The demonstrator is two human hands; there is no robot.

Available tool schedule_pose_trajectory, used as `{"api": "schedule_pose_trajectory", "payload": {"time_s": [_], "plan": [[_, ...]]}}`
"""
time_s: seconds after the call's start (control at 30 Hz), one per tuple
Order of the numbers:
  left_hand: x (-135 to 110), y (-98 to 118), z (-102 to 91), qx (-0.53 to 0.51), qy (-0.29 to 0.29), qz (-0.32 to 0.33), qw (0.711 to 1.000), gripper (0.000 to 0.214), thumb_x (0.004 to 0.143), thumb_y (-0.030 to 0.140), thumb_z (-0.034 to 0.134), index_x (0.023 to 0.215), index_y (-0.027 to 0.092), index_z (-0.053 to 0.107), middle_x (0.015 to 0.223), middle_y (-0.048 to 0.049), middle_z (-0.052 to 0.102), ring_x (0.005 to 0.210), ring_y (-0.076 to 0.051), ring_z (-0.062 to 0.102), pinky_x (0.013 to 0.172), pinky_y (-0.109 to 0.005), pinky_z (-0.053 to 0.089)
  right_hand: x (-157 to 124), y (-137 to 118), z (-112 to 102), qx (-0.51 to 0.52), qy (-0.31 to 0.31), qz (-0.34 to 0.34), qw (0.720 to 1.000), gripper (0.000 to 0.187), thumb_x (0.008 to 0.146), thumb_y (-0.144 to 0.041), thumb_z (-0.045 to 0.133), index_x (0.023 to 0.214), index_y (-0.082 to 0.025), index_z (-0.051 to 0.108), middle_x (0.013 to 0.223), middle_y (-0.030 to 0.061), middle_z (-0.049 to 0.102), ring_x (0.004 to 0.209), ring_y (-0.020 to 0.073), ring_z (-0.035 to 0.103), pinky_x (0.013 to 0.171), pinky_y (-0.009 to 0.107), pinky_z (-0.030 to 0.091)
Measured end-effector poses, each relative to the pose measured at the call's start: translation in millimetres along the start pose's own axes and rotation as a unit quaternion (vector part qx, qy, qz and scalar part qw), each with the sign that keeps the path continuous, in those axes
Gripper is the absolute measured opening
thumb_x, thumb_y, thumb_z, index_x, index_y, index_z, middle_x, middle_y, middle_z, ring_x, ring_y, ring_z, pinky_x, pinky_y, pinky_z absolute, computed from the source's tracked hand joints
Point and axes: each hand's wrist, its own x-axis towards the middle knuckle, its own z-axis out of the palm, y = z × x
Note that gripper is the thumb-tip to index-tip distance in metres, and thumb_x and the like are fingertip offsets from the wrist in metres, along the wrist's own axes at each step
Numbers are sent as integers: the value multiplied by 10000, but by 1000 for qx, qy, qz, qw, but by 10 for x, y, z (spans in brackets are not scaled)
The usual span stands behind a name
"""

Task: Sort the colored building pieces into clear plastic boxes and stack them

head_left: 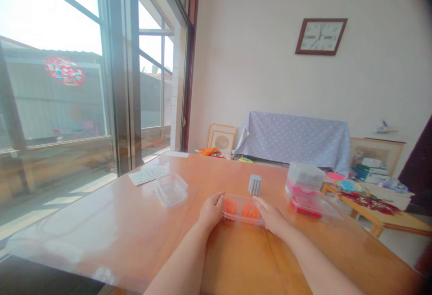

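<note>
Currently, left hand (212, 209) and right hand (272, 216), fingers (219, 197) gripping clear container (243, 219) at opposite edges; open tabletop (238, 259) nearer body.

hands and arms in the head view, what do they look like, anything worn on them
The left hand and right hand are ungloved, with no rings that I can make out. The left forearm and right forearm taper toward the wrists, with no sleeve, watch or bracelet showing.
</note>
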Motion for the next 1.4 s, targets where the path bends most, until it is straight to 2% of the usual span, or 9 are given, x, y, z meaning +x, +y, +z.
{"api": "schedule_pose_trajectory", "payload": {"time_s": [0.1, 0.23, 0.3, 0.47, 0.63, 0.8, 1.07, 1.23, 1.4], "plan": [[5, 7, -12, -1, 20, 6, 1000, 412, 960, 425, 428, 1106, 176, 721, 1136, -104, 738, 1076, -221, 657, 923, -276, 458, -17, -45, -99, -64, 33, -5, 997, 508, 990, -474, 321, 1367, -235, 562, 1299, 83, 658, 1189, 242, 606, 1008, 387, 447], [30, -11, -35, 6, 57, 1, 998, 421, 978, 452, 374, 955, 171, 686, 926, -95, 730, 906, -210, 662, 805, -277, 450, -178, -303, -134, -160, 169, -12, 973, 452, 991, -485, 328, 1248, -257, 622, 1227, 97, 662, 1094, 244, 641, 912, 352, 475], [48, -29, -37, 7, 65, -3, 998, 403, 977, 444, 369, 905, 176, 661, 831, -71, 704, 820, -195, 650, 743, -270, 434, -309, -499, -49, -189, 168, -58, 966, 381, 976, -462, 391, 1226, -288, 620, 1191, 72, 659, 1020, 233, 661, 857, 337, 484], [79, -65, -39, -2, 68, -14, 998, 366, 974, 405, 357, 963, 177, 643, 675, -15, 637, 700, -171, 626, 683, -258, 411, -567, -868, 304, -249, 84, -148, 953, 292, 924, -332, 532, 1203, -305, 617, 1155, 54, 655, 924, 223, 656, 757, 329, 485], [80, -48, -59, -11, 64, -17, 998, 348, 955, 397, 383, 1000, 168, 641, 652, -3, 628, 676, -166, 622, 662, -255, 407, -597, -889, 483, -312, 120, -133, 933, 160, 930, -210, 512, 985, -262, 653, 993, 57, 659, 849, 214, 632, 718, 336, 461], [64, 33, -85, 1, 46, -6, 999, 363, 941, 461, 401, 912, 184, 633, 660, -3, 632, 687, -173, 620, 661, -261, 403, -594, -797, 450, -327, 142, -135, 925, 172, 953, -216, 476, 899, -258, 634, 927, 48, 630, 791, 201, 607, 670, 328, 437], [15, 236, -135, 43, 22, -1, 999, 425, 934, 560, 381, 868, 207, 609, 650, 5, 629, 678, -191, 629, 656, -269, 399, -607, -500, 63, -311, 164, -101, 931, 201, 973, -226, 447, 930, -265, 640, 946, 35, 619, 795, 186, 594, 668, 297, 416], [6, 291, -132, 104, -10, 14, 994, 404, 941, 556, 383, 935, 225, 614, 688, 5, 645, 695, -188, 635, 643, -258, 388, -571, -235, -361, -299, 208, -74, 928, 221, 988, -240, 428, 970, -254, 648, 970, 46, 620, 899, 204, 603, 736, 303, 432], [19, 284, -136, 146, -18, 15, 989, 403, 939, 566, 385, 992, 242, 618, 839, -30, 711, 816, -213, 671, 669, -255, 406, -493, 69, -881, -326, 242, -26, 914, 238, 990, -258, 417, 1065, -259, 643, 1061, 55, 621, 859, 190, 612, 705, 301, 412]]}}
